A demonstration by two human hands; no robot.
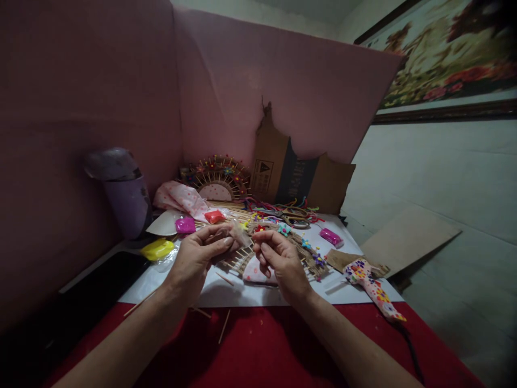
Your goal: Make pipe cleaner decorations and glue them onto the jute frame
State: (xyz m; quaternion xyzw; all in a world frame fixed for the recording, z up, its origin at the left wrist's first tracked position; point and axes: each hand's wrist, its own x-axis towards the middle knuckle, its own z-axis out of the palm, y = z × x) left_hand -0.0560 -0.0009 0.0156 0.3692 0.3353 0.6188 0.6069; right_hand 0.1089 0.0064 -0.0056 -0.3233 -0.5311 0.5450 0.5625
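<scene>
My left hand (204,250) pinches a small see-through plastic wrapper (239,234) between thumb and fingers. Close to its right, my right hand (283,261) has thumb and forefinger pressed together; whatever they may hold is too small to make out. Behind and below both hands lies a half-round fan-shaped craft piece (258,271), made of sticks, brown cord and spotted pink fabric. Along its curved edge sit a red clay flower (259,229), a teal flower (284,230) and several others. My right hand hides part of this piece.
A similar finished-looking fan (216,191) stands at the back beside torn cardboard (278,167). Scissors (294,218), yellow clay (157,249), magenta clay (184,225) and a red packet (214,216) lie around. A patterned glue gun (374,285) is at right, a purple tumbler (125,199) at left.
</scene>
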